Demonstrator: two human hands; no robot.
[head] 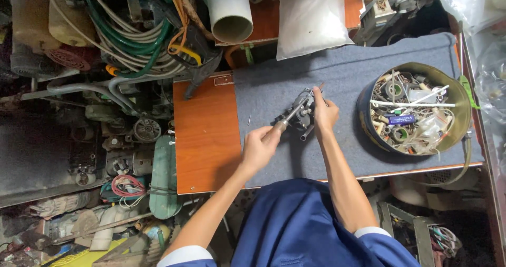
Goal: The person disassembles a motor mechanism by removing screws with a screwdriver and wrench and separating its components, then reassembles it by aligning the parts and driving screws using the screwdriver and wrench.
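The part under my hands is a small grey metal assembly (303, 111) — a dull, lumpy casting with a short tube sticking out at its near end; finer detail is too small to tell. It lies on a blue-grey felt mat (337, 72) spread over an orange-brown wooden bench (205, 135).

To the right on the mat stands a round tin (464, 114) heaped with washers, screws and odd bits. A white pipe (229, 11) and a white bag (311, 17) lie at the far edge. Left of the bench, coils of green and white hose (132, 40) hang above a jumble of old motors and parts on the floor.

My right hand (325, 111) rests against the assembly's right side, fingers curled onto it to steady it on the mat. My left hand (259, 150) is wrapped closed around the handle of a screwdriver (289, 118) — its shaft slants up and to the right, the tip meeting the assembly's top. The assembly sits between my two hands, nearer the right.
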